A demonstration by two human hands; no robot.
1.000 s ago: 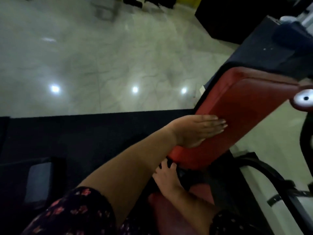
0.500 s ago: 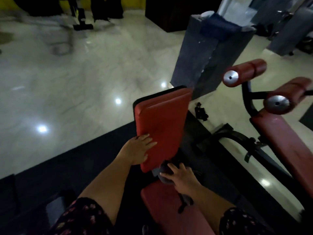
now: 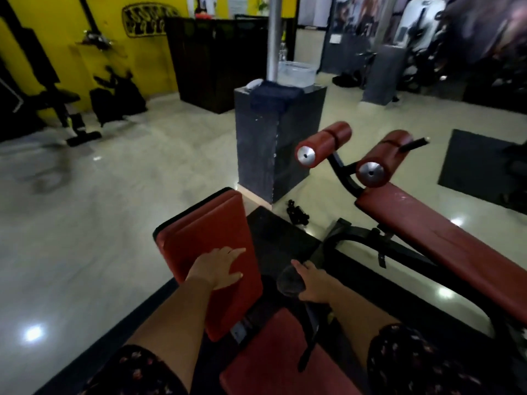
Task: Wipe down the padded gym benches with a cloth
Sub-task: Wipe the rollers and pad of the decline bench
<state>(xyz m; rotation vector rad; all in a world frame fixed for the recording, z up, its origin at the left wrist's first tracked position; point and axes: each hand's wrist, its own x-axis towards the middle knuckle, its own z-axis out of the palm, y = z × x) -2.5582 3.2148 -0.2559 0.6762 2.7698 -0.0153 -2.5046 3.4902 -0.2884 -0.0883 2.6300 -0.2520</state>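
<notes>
A red padded backrest (image 3: 211,238) stands raised in front of me, with the red seat pad (image 3: 273,357) below it. My left hand (image 3: 219,267) rests flat on the backrest with straight fingers. To its right, my right hand (image 3: 313,283) grips a dark bunched cloth (image 3: 289,282), held off the right side of the backrest above the bench frame. A second red padded bench (image 3: 445,243) with two red roller pads (image 3: 323,143) slopes along the right.
A dark square pillar (image 3: 273,143) with a dark towel on top stands just behind the backrest. A small black object (image 3: 298,213) lies on the floor by its base. Black floor mats lie under the benches. Gym machines line the yellow wall at far left.
The view has tilted up and pulled back, so the room and second bench show. My left hand stays flat on the backrest. My right hand has lifted with the cloth from the seat joint to the right.
</notes>
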